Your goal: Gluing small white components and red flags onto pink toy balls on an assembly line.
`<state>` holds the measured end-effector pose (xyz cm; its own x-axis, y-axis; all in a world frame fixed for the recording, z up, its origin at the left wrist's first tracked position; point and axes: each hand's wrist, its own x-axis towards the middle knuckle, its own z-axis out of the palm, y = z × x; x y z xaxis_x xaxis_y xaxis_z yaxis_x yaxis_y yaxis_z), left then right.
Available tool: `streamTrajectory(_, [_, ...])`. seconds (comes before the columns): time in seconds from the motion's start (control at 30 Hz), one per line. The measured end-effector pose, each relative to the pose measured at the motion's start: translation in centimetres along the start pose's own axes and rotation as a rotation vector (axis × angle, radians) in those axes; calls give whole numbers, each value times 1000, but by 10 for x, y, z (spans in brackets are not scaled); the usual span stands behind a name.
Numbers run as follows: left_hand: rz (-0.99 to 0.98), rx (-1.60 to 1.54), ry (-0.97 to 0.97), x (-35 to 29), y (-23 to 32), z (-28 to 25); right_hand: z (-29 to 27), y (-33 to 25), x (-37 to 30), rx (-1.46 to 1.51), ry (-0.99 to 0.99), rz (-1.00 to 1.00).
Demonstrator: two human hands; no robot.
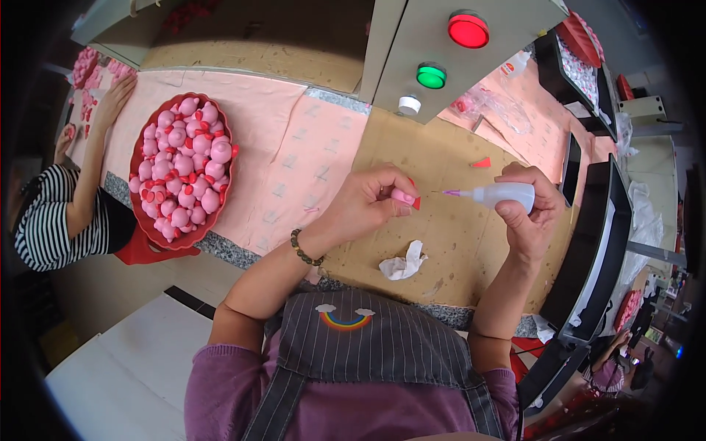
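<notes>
Between the fingertips of my left hand (pixel 371 197) is a small pink figure (pixel 402 196) with a red piece (pixel 417 203) at its edge; my fingers hide most of it. My right hand (pixel 531 209) is closed round a translucent squeeze bottle (pixel 507 195), held sideways. Its purple needle tip (pixel 453 192) points left toward the pink figure, a short gap away. Below my hands a crumpled white tissue (pixel 403 261) lies on the brown cardboard (pixel 360 257). A loose red piece (pixel 481 162) rests beyond the bottle.
To the left stands a red basket (pixel 137 151) heaped with pink and red figures. A co-worker's arm (pixel 95 140) is at the far left. Ahead rises a grey cabinet (pixel 448 66) with red and green buttons. Black trays (pixel 597 242) line the right side.
</notes>
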<state>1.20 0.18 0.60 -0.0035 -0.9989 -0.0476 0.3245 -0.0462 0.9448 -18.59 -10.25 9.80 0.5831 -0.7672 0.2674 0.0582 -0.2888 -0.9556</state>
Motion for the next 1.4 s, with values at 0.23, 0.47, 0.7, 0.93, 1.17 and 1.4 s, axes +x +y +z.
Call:
streamTrajectory(0.23, [-55, 24, 16, 1, 3, 0, 15, 6, -3, 33, 36, 106])
streamTrajectory(0.47, [-53, 70, -6, 3, 1, -1, 23, 9, -2, -37, 36, 133])
streamTrajectory(0.7, [-35, 117, -9, 3, -1, -2, 23, 10, -4, -37, 18, 183])
streamTrajectory(0.93, [-18, 176, 0, 3, -1, -2, 26, 9, -4, -64, 11, 195])
streamTrajectory(1.17, [-41, 164, 11, 3, -1, 0, 29, 12, -3, -108, 9, 174])
streamTrajectory(1.4, [-64, 195, 47, 3, 3, 1, 30, 11, -4, -135, 4, 199])
